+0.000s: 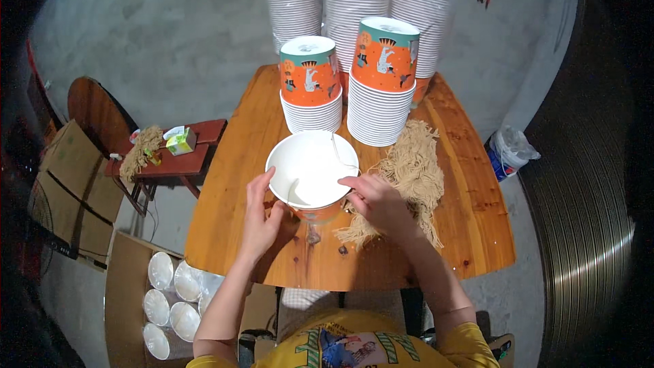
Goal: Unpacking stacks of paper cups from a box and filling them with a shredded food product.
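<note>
Wooden table [225, 238], paper bucket [306, 178] mouth up

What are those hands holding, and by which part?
A paper bucket, by its rim: the right hand grips the right side, thumb over the edge. The left hand touches the left side; how firmly is unclear.

Upper garment: bright yellow, short-sleeved fabric shirt [419, 337], viewed from above. The left sleeve [210, 362] and right sleeve [469, 346] are the same yellow, each ending near the elbow; the left shows only in part. Front print: green striped block shapes [400, 349] with dark edging, set on both sides of a multicoloured central figure [337, 349] with a large blue area. Small lettering beside the figure is unreadable at this resolution. Forearms [230, 294], left hand [260, 221] and right hand [377, 203]: bare.
</note>
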{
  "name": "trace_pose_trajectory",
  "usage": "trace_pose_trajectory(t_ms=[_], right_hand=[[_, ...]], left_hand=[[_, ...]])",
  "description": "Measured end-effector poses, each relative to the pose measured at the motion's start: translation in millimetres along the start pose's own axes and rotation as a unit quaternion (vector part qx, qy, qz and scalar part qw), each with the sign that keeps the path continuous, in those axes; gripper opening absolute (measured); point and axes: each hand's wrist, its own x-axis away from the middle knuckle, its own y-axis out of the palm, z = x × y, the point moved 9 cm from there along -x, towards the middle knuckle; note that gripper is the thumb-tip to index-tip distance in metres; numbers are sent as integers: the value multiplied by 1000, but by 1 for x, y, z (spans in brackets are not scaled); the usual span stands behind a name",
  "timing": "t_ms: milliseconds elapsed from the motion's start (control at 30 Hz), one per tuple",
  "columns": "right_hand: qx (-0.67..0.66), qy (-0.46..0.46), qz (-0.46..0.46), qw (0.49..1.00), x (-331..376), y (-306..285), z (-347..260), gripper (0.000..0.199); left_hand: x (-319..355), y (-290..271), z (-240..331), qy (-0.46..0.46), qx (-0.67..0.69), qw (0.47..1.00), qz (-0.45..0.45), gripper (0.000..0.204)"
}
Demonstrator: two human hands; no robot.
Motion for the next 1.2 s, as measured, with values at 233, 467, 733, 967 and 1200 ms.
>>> trace_pose_trajectory(t_ms=[233,467,733,967,1200], right_hand=[[-34,-5,34,999,0,-6,-2,21],[-28,-23,5,999,1,7,2,26],[-378,214,-69,898,4,21,20,15],[-777,362,-92,506,-3,88,17,20],[-857,474,-119,163,-2,187,28,19]], left_hand=[[-1,2,3,12,-1,1000,-7,61],[0,1,-1,9,21,1000,-8,60],[-12,-30,8,-11,184,983,-2,62],[-23,-62,4,53,260,964,-32,121],[-39,-68,-3,164,12,984,-63,126]])
